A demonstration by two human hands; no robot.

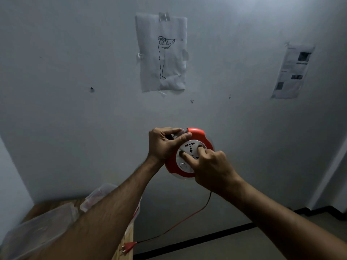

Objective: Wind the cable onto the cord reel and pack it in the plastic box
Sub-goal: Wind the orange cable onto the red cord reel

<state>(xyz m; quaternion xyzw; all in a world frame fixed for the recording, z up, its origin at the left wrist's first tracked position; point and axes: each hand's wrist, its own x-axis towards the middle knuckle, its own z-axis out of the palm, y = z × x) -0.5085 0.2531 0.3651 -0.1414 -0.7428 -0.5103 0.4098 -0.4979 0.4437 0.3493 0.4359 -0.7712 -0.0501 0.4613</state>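
Head view: 1 red cord reel [197, 136] is held in the air before the wall; the left hand [163, 145] grasps its rim; the right hand [212, 169] presses 2 fingers [185, 155] on its white socket face; 1 cable [180, 223] hangs down to 1 red plug [127, 245] on the wooden table [125, 241]; 1 clear plastic box [41, 224] lies there; 2 paper sheets [162, 53] hang on the wall.

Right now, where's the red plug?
Head view, bottom centre-left: the red two-pin plug lies at the wooden table's right edge, below the left forearm, cable trailing up to the reel.
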